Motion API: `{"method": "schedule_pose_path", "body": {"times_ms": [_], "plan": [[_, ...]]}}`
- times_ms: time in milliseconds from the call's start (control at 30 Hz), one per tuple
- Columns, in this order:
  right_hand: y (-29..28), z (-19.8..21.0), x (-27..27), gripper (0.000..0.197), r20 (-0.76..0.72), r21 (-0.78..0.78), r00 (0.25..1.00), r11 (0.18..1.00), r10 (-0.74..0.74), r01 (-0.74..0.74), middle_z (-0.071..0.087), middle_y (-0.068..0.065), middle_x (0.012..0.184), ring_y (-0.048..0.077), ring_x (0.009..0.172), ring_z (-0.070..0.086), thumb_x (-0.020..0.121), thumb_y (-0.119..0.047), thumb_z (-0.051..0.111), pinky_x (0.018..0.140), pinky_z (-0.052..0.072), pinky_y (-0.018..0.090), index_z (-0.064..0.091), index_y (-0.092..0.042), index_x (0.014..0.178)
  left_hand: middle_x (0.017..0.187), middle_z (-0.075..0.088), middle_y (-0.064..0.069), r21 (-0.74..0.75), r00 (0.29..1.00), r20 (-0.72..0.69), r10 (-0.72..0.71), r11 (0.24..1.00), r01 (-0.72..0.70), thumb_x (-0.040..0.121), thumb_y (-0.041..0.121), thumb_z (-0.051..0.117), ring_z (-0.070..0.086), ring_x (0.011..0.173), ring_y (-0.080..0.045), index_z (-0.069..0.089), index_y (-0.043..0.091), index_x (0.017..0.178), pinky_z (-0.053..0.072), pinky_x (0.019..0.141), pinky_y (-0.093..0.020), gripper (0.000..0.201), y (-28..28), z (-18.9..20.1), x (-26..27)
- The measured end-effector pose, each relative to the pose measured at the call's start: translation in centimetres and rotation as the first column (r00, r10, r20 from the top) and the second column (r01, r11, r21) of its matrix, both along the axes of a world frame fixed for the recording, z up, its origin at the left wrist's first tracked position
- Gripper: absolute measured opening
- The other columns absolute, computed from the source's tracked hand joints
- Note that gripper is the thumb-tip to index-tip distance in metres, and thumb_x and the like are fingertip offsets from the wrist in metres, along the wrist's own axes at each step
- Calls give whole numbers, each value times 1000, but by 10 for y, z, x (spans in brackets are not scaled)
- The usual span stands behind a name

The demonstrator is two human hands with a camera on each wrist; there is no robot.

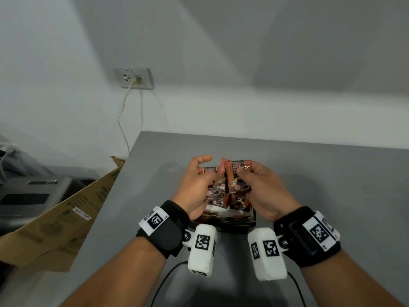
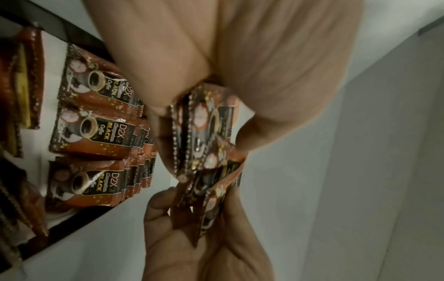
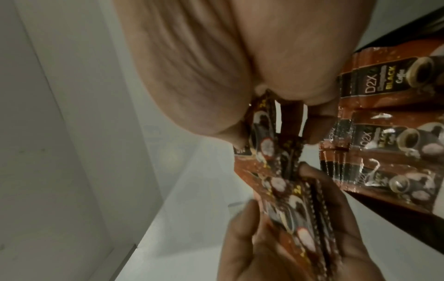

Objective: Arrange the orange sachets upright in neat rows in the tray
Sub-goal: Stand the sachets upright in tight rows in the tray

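Note:
Both hands are raised just above the far side of the black tray [image 1: 253,218] and share a bundle of orange coffee sachets [image 1: 230,180]. My left hand [image 1: 197,185] grips its part of the bundle [image 2: 204,133] between thumb and fingers. My right hand [image 1: 256,185] pinches the other sachets [image 3: 264,152] from the right. Inside the tray, upright sachets [image 2: 96,121] stand in rows, printed "D2X Black Coffee". More standing sachets [image 3: 389,136] show in the right wrist view. Much of the tray is hidden behind my wrists.
The tray sits on a grey table [image 1: 321,185] against a white wall. A flattened cardboard box [image 1: 66,220] leans at the table's left edge. A wall socket [image 1: 134,78] with a plugged cable is above it. Dark equipment [image 1: 26,196] lies at the far left.

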State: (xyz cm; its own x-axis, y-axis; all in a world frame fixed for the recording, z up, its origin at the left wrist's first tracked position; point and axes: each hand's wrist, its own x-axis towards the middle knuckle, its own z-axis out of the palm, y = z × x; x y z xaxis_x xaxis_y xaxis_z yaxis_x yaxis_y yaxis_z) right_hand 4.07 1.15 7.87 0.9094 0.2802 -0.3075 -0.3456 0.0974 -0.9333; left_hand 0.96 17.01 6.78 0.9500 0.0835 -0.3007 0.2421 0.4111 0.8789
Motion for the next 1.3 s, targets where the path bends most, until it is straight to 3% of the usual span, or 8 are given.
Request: {"method": "schedule_pose_path", "body": {"times_ms": [133,267,500,767,933,1067,1167,1300], "plan": [[-10,4,7,15,-28,52,995,994,-93,95,71,9,82,17,64,62,104,-12,49,54,47,30,63,-7,108,116,50,-27,16,1000,-14,21,1000,-21,88,-15,46,58,66,-28,44,23,132,50,63,-41,58,8,-3,2],[-8,4,2,19,-7,50,1000,999,-1,1,74,19,99,29,83,64,103,-12,51,77,48,44,66,-5,113,96,64,-26,148,997,72,-6,989,-5,85,-14,64,59,72,-31,44,29,130,53,76,-47,65,3,-4,-1],[1,-3,-4,26,-91,43,995,999,34,-30,68,29,114,36,97,65,102,-12,53,97,48,56,65,2,119,84,69,-14,134,996,93,-16,991,3,82,-22,60,66,65,-20,45,26,129,56,61,-32,68,-2,-4,-3],[-25,-7,16,20,-108,109,982,980,-156,168,71,17,97,29,82,67,100,-8,50,73,49,42,63,-2,114,115,65,-33,12,1000,23,11,1000,-12,84,-26,49,69,102,-44,39,21,129,57,83,-50,65,18,-8,1],[-13,-7,4,26,-44,91,998,994,-52,56,72,22,103,35,93,69,94,2,47,87,54,47,64,5,113,113,66,-27,178,999,1,46,983,-45,73,-8,74,68,92,-38,58,9,116,59,77,-50,49,9,-16,4],[5,-3,-6,25,106,-61,994,998,1,5,75,12,104,25,94,72,94,3,59,82,58,39,64,-10,114,100,66,-29,-68,998,-34,49,996,-51,94,0,52,67,76,-30,61,-13,114,58,70,-39,26,1,-11,6],[6,4,-9,25,325,-341,940,940,107,11,75,-5,101,7,89,72,92,-8,66,78,58,23,68,-23,113,98,68,-24,-298,997,-59,-48,954,28,95,25,44,65,84,-32,71,-5,106,51,84,-44,41,6,-3,1],[9,9,-9,33,375,-324,915,946,150,-23,75,-11,100,0,90,70,92,-8,69,76,54,14,66,-35,111,99,66,-24,-432,998,51,-32,900,51,86,20,51,64,87,-34,67,-6,108,51,83,-43,38,9,-2,-3]]}}
